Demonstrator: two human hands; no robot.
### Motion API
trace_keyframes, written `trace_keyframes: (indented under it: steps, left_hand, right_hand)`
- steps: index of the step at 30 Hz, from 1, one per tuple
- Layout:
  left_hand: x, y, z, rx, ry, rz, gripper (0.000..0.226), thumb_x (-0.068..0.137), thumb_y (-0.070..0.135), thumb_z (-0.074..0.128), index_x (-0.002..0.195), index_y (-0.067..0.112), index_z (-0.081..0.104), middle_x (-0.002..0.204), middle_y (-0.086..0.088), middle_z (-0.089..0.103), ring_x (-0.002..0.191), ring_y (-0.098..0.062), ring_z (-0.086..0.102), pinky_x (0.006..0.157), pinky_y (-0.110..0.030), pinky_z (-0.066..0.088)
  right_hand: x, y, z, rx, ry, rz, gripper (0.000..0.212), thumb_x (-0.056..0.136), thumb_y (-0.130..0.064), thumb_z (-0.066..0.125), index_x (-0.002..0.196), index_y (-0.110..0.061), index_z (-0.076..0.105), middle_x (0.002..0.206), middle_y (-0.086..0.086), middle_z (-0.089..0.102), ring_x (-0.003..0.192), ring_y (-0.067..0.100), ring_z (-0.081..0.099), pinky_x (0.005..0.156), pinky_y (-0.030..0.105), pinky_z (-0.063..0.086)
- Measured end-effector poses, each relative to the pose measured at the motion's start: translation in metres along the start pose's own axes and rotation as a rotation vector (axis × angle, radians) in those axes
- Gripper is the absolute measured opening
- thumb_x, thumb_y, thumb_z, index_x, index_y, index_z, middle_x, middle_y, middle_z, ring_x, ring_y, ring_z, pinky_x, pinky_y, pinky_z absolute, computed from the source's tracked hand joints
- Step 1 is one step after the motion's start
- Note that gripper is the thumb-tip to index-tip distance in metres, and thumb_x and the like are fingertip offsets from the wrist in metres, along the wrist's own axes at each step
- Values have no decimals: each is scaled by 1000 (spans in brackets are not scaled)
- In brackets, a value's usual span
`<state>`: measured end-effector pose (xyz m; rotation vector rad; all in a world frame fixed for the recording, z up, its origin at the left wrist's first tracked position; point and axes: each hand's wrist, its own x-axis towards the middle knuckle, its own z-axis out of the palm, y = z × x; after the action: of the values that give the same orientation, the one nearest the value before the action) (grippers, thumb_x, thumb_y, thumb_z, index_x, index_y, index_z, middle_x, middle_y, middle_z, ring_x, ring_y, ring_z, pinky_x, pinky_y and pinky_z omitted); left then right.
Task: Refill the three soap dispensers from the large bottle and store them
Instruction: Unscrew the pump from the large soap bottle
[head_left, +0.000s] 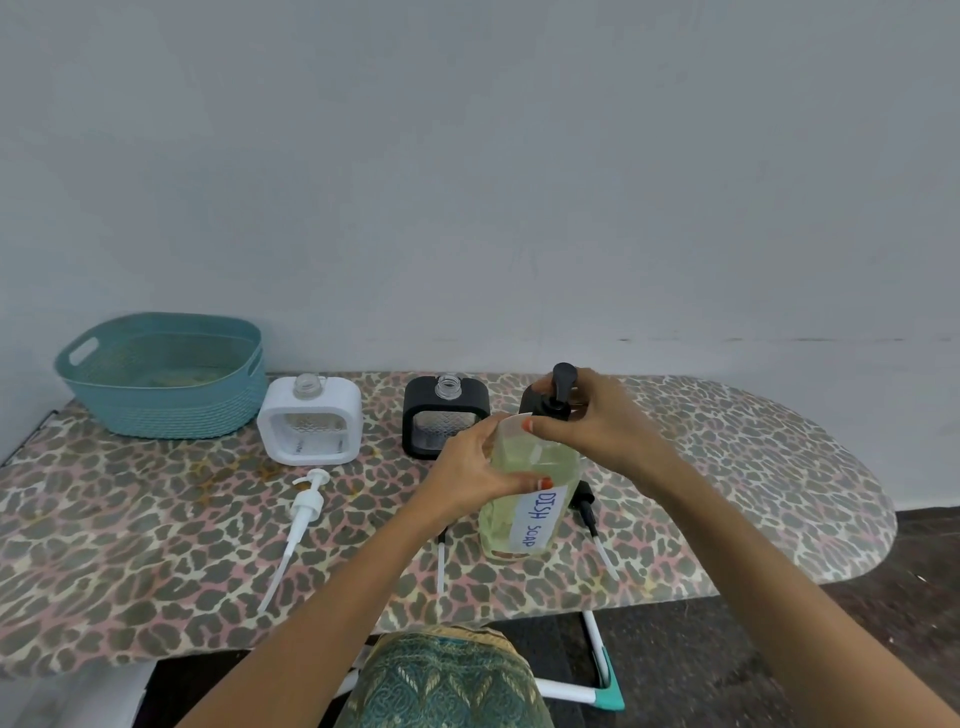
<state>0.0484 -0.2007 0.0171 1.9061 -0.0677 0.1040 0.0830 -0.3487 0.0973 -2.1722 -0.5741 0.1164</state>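
Sitting leftmost on the leopard-print ironing board (156, 561) is a teal woven plastic basket (171, 410). A white square soap dispenser (311, 421) and a black square soap dispenser (447, 415) are standing uncapped. The left hand (467, 467) fingers are grasping the clear large bottle (524, 514) of yellowish soap, and the right hand (608, 421) fingers are gripping a black pump (563, 384).
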Motion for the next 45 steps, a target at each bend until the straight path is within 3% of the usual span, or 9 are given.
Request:
trace_keyframes:
  steps: [3, 6, 11, 15, 19, 30, 35, 42, 45]
  left_hand:
    - [-1, 1, 0, -10, 3, -7, 54, 61, 29, 83, 107, 34, 55, 100, 13, 67, 96, -2, 63, 87, -22, 49]
    - [-1, 0, 0, -6, 2, 4, 56, 62, 29, 83, 111, 29, 57, 102, 11, 67, 96, -2, 63, 86, -22, 49]
    - [-1, -2, 1, -7, 6, 9, 57, 62, 28, 83, 113, 26, 57, 104, 9, 67, 97, -4, 63, 89, -23, 49]
    - [-2, -1, 1, -1, 12, 6, 58, 62, 27, 83, 114, 27, 56, 102, 10, 67, 96, -3, 63, 87, -22, 49]
    - [-1, -1, 1, -1, 8, 1, 61, 62, 28, 83, 116, 27, 56, 102, 10, 67, 96, -1, 63, 86, -19, 49]
    - [-2, 0, 0, -5, -1, 0, 59, 62, 28, 83, 115, 24, 57, 100, 15, 66, 93, 5, 62, 79, -8, 47]
    - [-2, 0, 0, -13, -1, -8, 57, 62, 28, 83, 112, 27, 56, 97, 14, 67, 92, 3, 63, 81, -13, 49]
    - [-3, 1, 0, -14, -7, -13, 55, 62, 29, 83, 109, 33, 55, 98, 17, 66, 93, 5, 62, 81, -14, 47]
    - [-3, 2, 0, -4, -9, -12, 53, 62, 29, 82, 106, 38, 54, 99, 17, 66, 92, 6, 62, 81, -13, 47]
  right_hand:
    - [0, -3, 3, -140, 114, -17, 32, 72, -28, 77, 87, -6, 58, 87, 8, 60, 79, 21, 56, 68, 29, 43]
    - [-2, -4, 1, -143, 105, -43, 26, 73, -20, 75, 88, -5, 61, 79, 4, 63, 72, 16, 57, 62, 20, 42]
    - [-6, -3, -5, 167, -3, -9, 25, 73, 4, 67, 87, -16, 60, 86, -4, 63, 76, 3, 61, 64, 4, 44]
    - [-6, 1, -2, 302, 0, 48, 34, 72, -4, 74, 99, -20, 60, 95, -5, 64, 89, 7, 62, 78, 14, 48]
    - [-4, 3, 4, 143, 137, 37, 42, 69, -22, 80, 105, -15, 58, 92, -5, 62, 85, 7, 58, 69, 10, 43]
    - [-7, 4, 0, 330, -2, 38, 26, 77, 1, 64, 96, -16, 61, 95, -2, 64, 90, 11, 61, 68, 12, 49]
    - [-3, 5, 10, -30, 209, -41, 33, 70, -27, 79, 90, -16, 55, 83, -5, 56, 77, 9, 53, 62, 9, 39]
    - [-8, -1, -2, 222, 66, 16, 31, 73, 3, 68, 97, -14, 57, 93, 0, 65, 88, 11, 64, 67, 10, 49]
    - [-10, -2, 0, 202, 55, 24, 30, 75, -1, 65, 99, -16, 57, 94, -6, 64, 90, 9, 62, 72, 14, 48]
